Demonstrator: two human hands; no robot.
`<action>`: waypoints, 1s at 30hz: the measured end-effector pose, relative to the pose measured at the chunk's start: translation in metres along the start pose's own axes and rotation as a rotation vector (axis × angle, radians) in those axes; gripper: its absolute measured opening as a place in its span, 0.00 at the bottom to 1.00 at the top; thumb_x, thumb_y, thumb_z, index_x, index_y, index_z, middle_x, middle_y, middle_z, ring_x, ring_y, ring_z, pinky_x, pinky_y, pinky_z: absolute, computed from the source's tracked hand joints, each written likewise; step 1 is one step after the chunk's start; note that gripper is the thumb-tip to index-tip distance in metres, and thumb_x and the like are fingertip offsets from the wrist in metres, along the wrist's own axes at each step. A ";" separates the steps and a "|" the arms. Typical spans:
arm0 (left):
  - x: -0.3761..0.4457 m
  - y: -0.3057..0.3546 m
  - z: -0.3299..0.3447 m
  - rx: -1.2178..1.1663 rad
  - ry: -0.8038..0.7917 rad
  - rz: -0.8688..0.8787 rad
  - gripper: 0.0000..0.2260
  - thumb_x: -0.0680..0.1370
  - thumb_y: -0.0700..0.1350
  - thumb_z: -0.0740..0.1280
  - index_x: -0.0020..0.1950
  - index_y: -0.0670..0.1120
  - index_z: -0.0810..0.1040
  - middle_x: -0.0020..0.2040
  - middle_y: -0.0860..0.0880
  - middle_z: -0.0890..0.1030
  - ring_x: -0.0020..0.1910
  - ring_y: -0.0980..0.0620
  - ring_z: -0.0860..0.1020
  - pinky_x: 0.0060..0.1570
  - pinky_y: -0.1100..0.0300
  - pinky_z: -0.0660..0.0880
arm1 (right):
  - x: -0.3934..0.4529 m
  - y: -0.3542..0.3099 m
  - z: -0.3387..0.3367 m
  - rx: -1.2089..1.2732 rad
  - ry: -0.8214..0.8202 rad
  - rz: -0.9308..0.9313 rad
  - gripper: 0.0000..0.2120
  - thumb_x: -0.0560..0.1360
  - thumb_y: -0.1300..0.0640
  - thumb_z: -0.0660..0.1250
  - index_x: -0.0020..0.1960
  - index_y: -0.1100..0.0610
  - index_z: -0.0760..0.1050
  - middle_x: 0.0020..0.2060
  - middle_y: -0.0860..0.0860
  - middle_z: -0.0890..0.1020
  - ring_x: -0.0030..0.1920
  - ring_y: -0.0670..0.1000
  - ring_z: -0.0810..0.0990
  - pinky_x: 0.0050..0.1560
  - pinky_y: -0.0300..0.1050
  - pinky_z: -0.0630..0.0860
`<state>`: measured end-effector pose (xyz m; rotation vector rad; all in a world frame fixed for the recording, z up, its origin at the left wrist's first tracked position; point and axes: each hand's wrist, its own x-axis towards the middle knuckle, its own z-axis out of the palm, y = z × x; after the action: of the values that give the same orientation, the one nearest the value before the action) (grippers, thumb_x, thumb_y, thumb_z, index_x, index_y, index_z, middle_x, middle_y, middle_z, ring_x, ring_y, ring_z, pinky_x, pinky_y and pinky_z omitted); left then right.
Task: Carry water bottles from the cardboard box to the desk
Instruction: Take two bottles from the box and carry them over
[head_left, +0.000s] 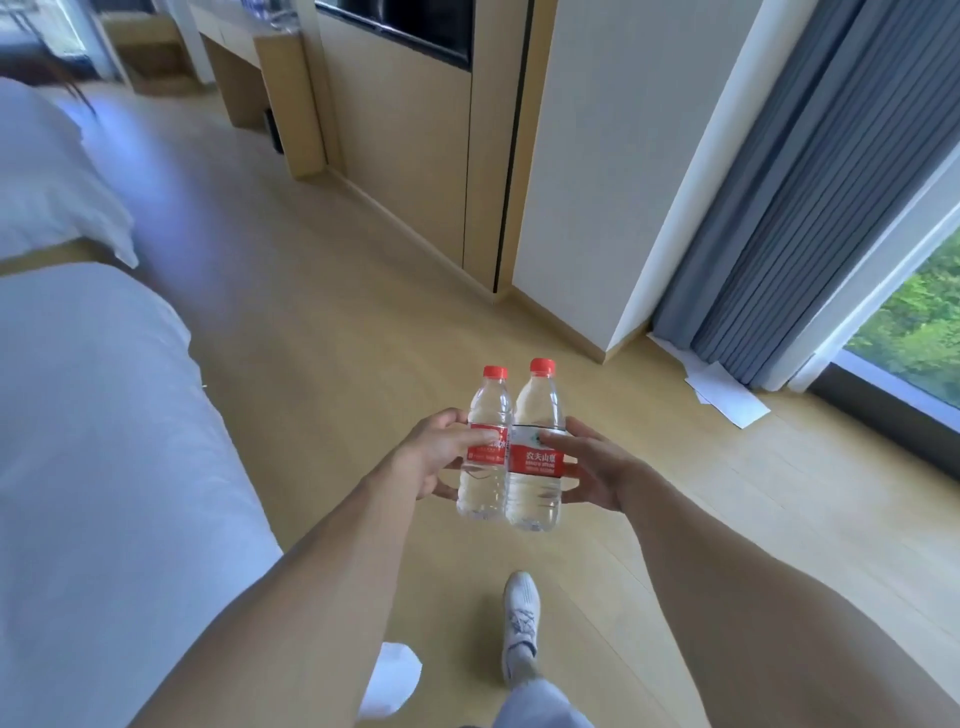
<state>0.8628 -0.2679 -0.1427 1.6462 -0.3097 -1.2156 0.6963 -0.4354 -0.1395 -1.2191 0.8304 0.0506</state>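
Note:
Two clear water bottles with red caps and red labels stand upright side by side in front of me, touching each other. My left hand (439, 452) grips the left bottle (485, 447) around its label. My right hand (587, 467) grips the right bottle (537, 452), thumb across the label. The wooden desk (275, 67) stands far ahead at the upper left, along the wall. The cardboard box is not in view.
A bed with white sheets (104, 441) runs along my left, a second bed (47, 171) beyond it. Wooden floor (322, 312) stretches ahead toward the desk. A wood wall panel (415, 145), grey curtain (810, 171) and window are on the right. White papers (727, 392) lie on the floor.

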 end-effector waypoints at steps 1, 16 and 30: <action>0.012 0.008 -0.007 -0.007 0.019 0.004 0.15 0.68 0.53 0.79 0.50 0.55 0.79 0.46 0.50 0.87 0.47 0.48 0.85 0.44 0.40 0.80 | 0.018 -0.011 -0.001 -0.003 -0.019 -0.003 0.18 0.76 0.54 0.72 0.64 0.49 0.76 0.60 0.57 0.81 0.60 0.60 0.81 0.59 0.69 0.76; 0.195 0.153 -0.079 -0.146 0.284 -0.025 0.23 0.70 0.49 0.79 0.63 0.57 0.77 0.56 0.42 0.85 0.55 0.43 0.81 0.47 0.41 0.79 | 0.262 -0.206 -0.021 -0.152 -0.271 0.032 0.20 0.76 0.54 0.72 0.67 0.51 0.75 0.62 0.57 0.81 0.61 0.59 0.80 0.61 0.70 0.74; 0.333 0.214 -0.231 -0.319 0.316 -0.006 0.20 0.70 0.46 0.80 0.60 0.55 0.79 0.48 0.46 0.87 0.49 0.48 0.84 0.47 0.35 0.79 | 0.457 -0.317 0.062 -0.268 -0.339 0.056 0.19 0.75 0.56 0.73 0.65 0.54 0.77 0.60 0.58 0.82 0.58 0.59 0.81 0.60 0.68 0.76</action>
<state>1.2779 -0.4624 -0.1592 1.5270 0.0841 -0.9340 1.1988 -0.6807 -0.1463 -1.3898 0.5713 0.4147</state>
